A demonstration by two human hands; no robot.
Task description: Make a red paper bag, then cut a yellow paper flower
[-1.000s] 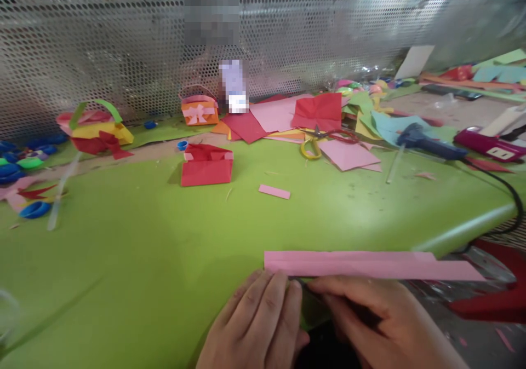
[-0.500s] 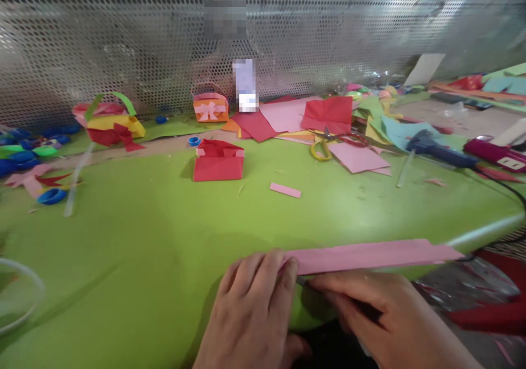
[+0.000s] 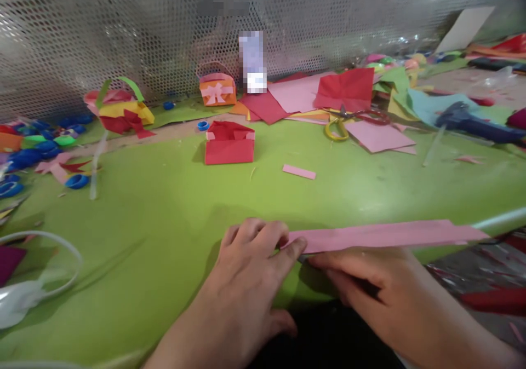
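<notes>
A long pink paper strip (image 3: 378,235), which looks folded, lies along the near edge of the green table. My left hand (image 3: 255,270) rests on the strip's left end, fingertips pressing down and the thumb apart near the edge. Just below the strip, my right hand (image 3: 370,287) is closed in a pinch. A small thin grey tip (image 3: 303,258) pokes out from its fingertips, close to my left index finger; the rest of that piece is hidden in the hand. Farther in lies a short pink paper piece (image 3: 299,172), with a red folded paper box (image 3: 229,144) behind it to the left.
Yellow-and-red-handled scissors (image 3: 337,129) lie by pink sheets (image 3: 380,135). At the right sits a blue glue gun (image 3: 472,122). A yellow paper basket (image 3: 123,111) and an orange one (image 3: 217,92) stand at the back. A white cable (image 3: 74,248) loops at the left.
The view has shifted, so the table things appear higher and farther right. My left fingers have spread a little, the thumb standing out more. My right hand keeps its pinch beside the strip.
</notes>
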